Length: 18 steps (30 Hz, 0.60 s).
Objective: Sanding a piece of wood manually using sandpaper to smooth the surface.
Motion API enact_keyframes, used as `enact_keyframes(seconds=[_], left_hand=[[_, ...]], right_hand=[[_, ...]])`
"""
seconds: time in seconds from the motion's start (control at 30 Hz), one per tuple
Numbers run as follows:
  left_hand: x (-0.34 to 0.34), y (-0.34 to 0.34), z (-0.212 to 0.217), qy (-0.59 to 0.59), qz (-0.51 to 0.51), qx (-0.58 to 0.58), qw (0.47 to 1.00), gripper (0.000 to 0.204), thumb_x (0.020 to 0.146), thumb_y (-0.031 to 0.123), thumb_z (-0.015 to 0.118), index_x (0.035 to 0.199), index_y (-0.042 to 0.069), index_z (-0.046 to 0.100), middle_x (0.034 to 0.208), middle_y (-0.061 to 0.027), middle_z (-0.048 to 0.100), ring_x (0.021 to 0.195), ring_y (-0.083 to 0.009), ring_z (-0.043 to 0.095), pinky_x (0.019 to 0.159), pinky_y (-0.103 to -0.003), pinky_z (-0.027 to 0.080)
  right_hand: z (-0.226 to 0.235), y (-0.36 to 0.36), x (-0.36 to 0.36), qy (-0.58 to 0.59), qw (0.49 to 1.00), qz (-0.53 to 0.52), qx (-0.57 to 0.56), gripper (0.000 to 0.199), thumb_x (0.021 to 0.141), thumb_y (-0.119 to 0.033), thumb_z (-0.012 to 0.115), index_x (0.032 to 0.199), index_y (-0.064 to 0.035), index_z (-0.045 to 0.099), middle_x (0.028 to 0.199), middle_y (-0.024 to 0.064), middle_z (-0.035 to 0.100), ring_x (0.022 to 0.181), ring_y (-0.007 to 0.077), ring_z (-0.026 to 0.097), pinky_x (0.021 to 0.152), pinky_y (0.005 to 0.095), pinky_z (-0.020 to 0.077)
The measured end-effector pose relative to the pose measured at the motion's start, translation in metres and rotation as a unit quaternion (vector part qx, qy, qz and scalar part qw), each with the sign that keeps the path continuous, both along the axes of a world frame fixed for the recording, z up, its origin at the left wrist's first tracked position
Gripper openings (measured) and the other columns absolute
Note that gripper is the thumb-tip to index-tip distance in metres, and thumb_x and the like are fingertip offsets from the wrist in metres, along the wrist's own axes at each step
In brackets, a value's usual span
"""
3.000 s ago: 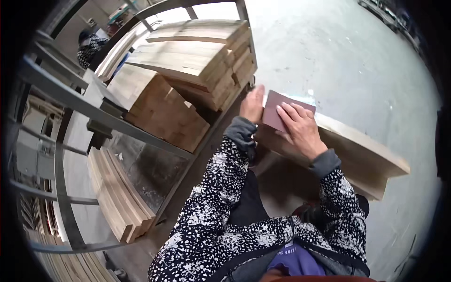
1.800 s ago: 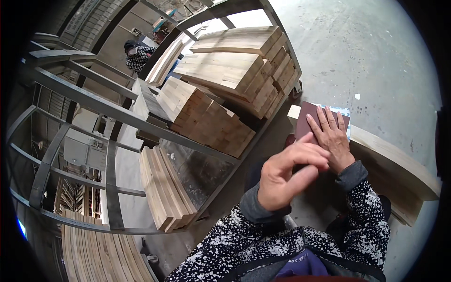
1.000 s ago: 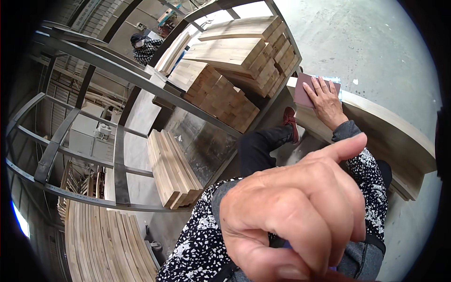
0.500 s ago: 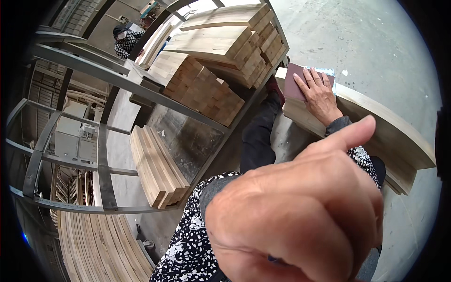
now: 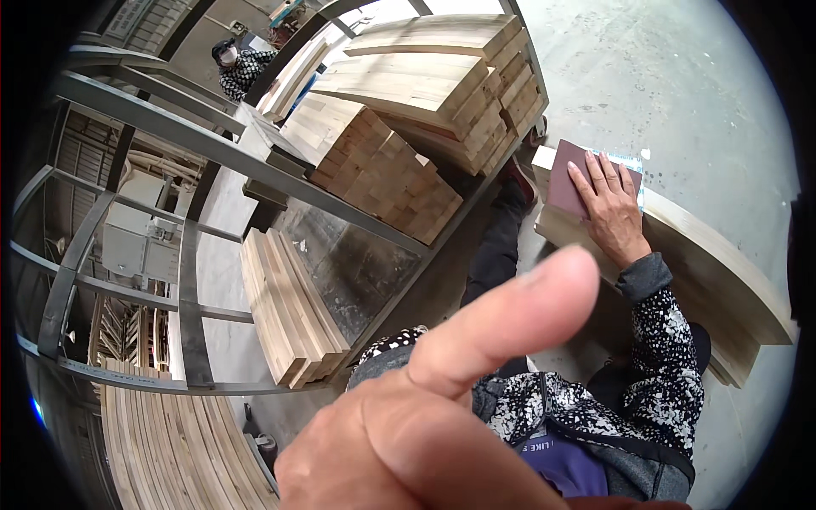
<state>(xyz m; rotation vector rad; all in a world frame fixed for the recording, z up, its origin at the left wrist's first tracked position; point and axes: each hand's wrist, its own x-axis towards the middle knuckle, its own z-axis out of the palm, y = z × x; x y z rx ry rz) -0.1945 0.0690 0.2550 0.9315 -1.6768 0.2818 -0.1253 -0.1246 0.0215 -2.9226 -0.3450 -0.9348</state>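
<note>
My right hand (image 5: pixel 614 211) lies flat, fingers spread, on a maroon sheet of sandpaper (image 5: pixel 564 180) whose white, blue-printed backing shows at one edge. The sheet rests across the far end of a long pale wooden board (image 5: pixel 710 242), which lies with other boards in a stack on my right. Very close to the camera, my left hand (image 5: pixel 408 425) looms large at the bottom of the view. Its thumb is stretched out, away from the rest of the hand, and nothing shows in it. The other fingers are bent or cut off by the lower edge.
A metal-framed cart (image 5: pixel 280 183) stands to my left, carrying thick laminated wood blocks (image 5: pixel 387 170) and a few loose planks (image 5: pixel 293 314). More long boards (image 5: pixel 170 433) are stacked at lower left. Another person (image 5: pixel 242 72) is in the background. Grey concrete floor (image 5: pixel 671 93) lies beyond the boards.
My left hand has moved down and left in the view, uncovering my jacket and right sleeve. The view has shifted a little; my right hand stays on the sandpaper.
</note>
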Motion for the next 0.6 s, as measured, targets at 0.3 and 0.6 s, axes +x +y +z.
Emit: enact_keyframes(seconds=[0.3, 0.6], left_hand=[[-0.004, 0.005, -0.002, -0.003, 0.037, -0.012, 0.999, 0.022, 0.080, 0.035, 0.053, 0.091, 0.018, 0.061, 0.082, -0.0042, 0.061, 0.101, -0.0259, 0.048, 0.101, -0.050, 0.001], [-0.006, 0.018, 0.004, 0.034, 0.067, -0.008, 0.997, 0.021, 0.080, 0.034, 0.054, 0.091, 0.018, 0.061, 0.082, -0.0037, 0.060, 0.100, -0.0251, 0.047, 0.098, -0.048, 0.004]], right_hand=[[-0.010, -0.004, 0.002, 0.002, 1.000, -0.009, -0.001, 0.075, 0.056, -0.012, 0.068, 0.124, -0.0141, 0.037, 0.127, 0.0122, 0.037, 0.118, 0.0277, 0.034, 0.097, 0.0405, 0.0256], [-0.009, -0.008, 0.002, -0.005, 1.000, -0.006, 0.000, 0.070, 0.058, -0.010, 0.065, 0.123, -0.0131, 0.039, 0.126, 0.0129, 0.038, 0.117, 0.0271, 0.036, 0.097, 0.0393, 0.0258]])
